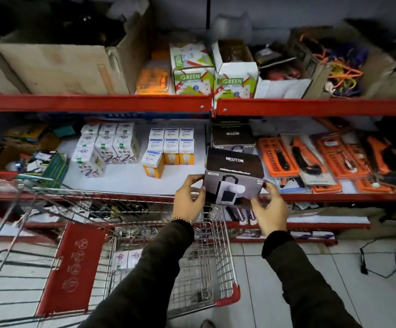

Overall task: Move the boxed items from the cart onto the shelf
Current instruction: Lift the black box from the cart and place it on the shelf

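Observation:
I hold a black and grey Neuton box (234,171) at the front edge of the white middle shelf (130,178). My left hand (188,200) grips its left side and my right hand (269,207) grips its lower right corner. Behind it on the shelf stands a second Neuton box (233,136). Below my arms is the wire cart (206,261) with red trim; two small white boxes (128,258) lie in its basket.
White bulb boxes (108,147) and blue-orange bulb boxes (171,147) stand in rows left of the Neuton boxes. Orange tool packs (322,159) fill the shelf's right part. The upper shelf carries cardboard cartons (62,65) and green-white boxes (192,72). A black cable (367,261) lies on the tiled floor.

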